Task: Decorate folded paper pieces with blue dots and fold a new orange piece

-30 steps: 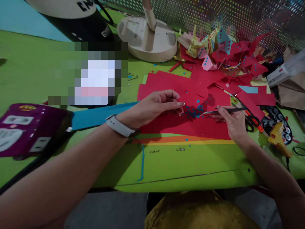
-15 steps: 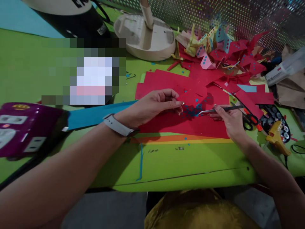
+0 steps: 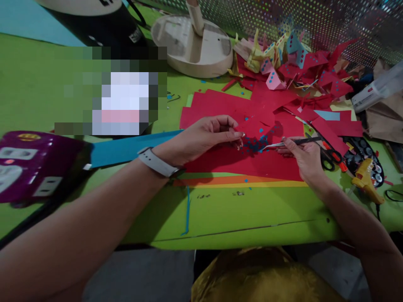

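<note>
Gripping slim black-and-silver metal tweezers (image 3: 273, 145) in the right hand (image 3: 305, 157), with fingers closed around the shaft and tips among tiny dark-blue paper bits (image 3: 258, 144) on red paper sheets (image 3: 277, 167). Holding the left hand (image 3: 209, 138) half curled beside the bits, with thumb near forefinger; cannot tell whether pinching any paper. Spread between the green-covered table's (image 3: 252, 214) front edge and the grey perforated screen (image 3: 346, 25) along its back edge, sheets and bits.
</note>
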{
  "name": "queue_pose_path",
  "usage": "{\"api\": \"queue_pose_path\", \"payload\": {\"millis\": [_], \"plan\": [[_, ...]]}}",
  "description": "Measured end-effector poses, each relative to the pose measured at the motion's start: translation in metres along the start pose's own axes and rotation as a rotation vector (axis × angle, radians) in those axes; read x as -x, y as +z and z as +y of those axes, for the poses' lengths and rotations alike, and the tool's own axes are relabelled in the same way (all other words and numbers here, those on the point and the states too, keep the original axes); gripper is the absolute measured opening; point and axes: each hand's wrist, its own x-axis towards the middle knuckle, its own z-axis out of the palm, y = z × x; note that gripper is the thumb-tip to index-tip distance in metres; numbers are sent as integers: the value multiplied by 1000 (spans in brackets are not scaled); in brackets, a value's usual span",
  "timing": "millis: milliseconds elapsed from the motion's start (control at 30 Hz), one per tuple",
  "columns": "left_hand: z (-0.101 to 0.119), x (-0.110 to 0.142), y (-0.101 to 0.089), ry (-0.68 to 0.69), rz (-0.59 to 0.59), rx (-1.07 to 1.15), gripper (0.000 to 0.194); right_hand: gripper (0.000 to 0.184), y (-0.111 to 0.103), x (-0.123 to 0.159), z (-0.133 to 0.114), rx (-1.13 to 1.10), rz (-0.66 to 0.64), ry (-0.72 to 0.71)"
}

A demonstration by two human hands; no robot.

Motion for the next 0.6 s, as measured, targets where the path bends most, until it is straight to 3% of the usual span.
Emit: {"api": "queue_pose_path", "payload": {"millis": [300,467,600], "plan": [[3,1,2,37,-35,19,32,32,-3,1,-5,-65,38,-13],[6,8,11,67,-124,0,29,29,-7,6,-17,-185,94,-98],[4,14,25,6,-216,25,28,29,-4,15,-23,-175,75,-139]]}}
